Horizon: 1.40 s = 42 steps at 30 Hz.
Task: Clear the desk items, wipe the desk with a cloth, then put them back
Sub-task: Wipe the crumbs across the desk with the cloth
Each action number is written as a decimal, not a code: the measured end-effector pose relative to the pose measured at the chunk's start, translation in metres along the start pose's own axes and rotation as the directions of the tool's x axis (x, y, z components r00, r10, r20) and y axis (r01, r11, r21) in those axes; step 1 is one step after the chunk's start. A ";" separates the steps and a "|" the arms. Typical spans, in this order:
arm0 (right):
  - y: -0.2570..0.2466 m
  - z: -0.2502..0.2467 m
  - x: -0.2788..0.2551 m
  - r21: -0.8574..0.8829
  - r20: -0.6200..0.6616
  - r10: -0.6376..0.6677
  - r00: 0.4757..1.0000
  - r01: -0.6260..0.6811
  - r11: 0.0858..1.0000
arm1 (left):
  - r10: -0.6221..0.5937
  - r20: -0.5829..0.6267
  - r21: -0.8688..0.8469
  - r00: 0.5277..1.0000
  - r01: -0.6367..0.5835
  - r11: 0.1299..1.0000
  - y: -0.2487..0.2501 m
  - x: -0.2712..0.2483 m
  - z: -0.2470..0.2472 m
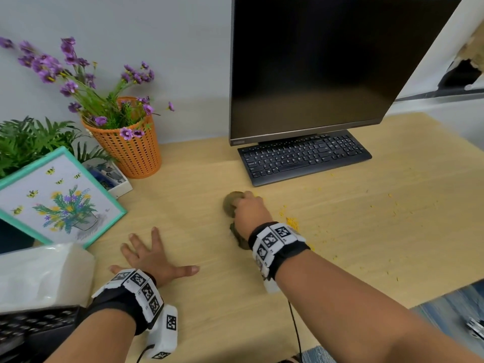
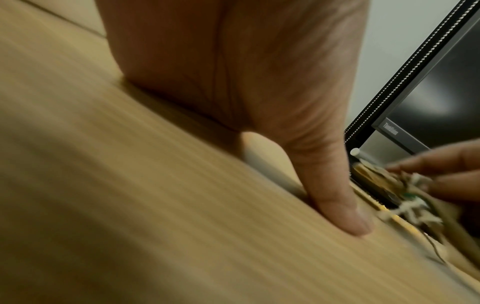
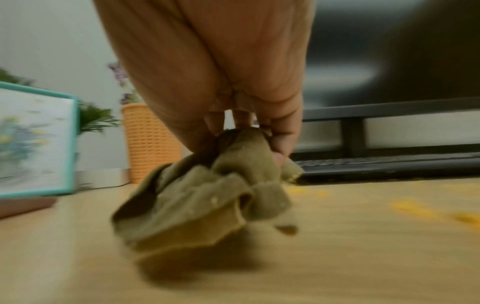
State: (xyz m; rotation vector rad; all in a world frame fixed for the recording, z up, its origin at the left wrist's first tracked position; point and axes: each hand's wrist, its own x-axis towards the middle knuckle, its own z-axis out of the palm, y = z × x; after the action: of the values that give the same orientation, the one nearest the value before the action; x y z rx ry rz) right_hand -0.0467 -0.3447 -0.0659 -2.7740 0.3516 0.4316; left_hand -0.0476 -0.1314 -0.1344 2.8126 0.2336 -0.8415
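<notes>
My right hand (image 1: 247, 209) grips a bunched olive-brown cloth (image 1: 231, 204) in the middle of the wooden desk (image 1: 199, 179), just in front of the black keyboard (image 1: 303, 157). In the right wrist view the cloth (image 3: 207, 197) hangs crumpled from my curled fingers (image 3: 283, 139), its lower folds close to the wood. Yellow crumbs (image 1: 292, 222) lie scattered to the right of that hand. My left hand (image 1: 154, 254) lies flat on the desk with fingers spread, left of the cloth. The thumb (image 2: 335, 197) presses the wood in the left wrist view.
A dark monitor (image 1: 327, 64) stands behind the keyboard. At the left are an orange basket of purple flowers (image 1: 131, 148), a green plant (image 1: 28, 140), a teal-framed picture (image 1: 60, 197), a small white box (image 1: 115, 179) and a white tissue pack (image 1: 42, 276). The desk edge runs at lower right.
</notes>
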 end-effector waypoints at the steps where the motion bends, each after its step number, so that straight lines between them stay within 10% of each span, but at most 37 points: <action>1: -0.008 0.007 0.002 -0.004 0.008 -0.097 0.995 0.097 0.995 | -0.003 -0.001 0.003 1.000 0.003 1.000 0.000 0.000 0.000; 6: -0.033 0.028 0.025 -0.224 0.248 -0.212 0.945 0.269 0.937 | -0.003 -0.014 0.004 1.000 0.003 1.000 0.001 0.000 0.002; 17: 0.031 -0.009 0.050 -0.288 0.123 0.140 0.982 -0.100 0.952 | -0.026 0.019 0.029 0.999 0.025 0.999 0.003 -0.005 -0.003; 27: 0.060 -0.020 0.021 -0.213 0.049 0.404 0.913 -0.386 0.898 | -0.004 -0.003 0.024 1.000 0.004 1.000 0.000 -0.001 0.000; 34: 0.014 0.020 -0.022 -0.111 0.168 0.126 0.978 -0.108 0.988 | 0.004 -0.042 0.055 0.999 -0.001 0.998 -0.001 0.002 0.004; 42: 0.083 -0.001 -0.021 -0.225 0.119 0.236 0.965 -0.205 0.953 | 0.026 -0.083 0.035 0.996 -0.024 0.999 0.000 0.001 0.006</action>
State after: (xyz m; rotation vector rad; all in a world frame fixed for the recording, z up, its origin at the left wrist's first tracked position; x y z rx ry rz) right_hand -0.0894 -0.4179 -0.0800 -2.8943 0.6177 0.7619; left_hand -0.0502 -0.1327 -0.1394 2.8797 0.1979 -0.7297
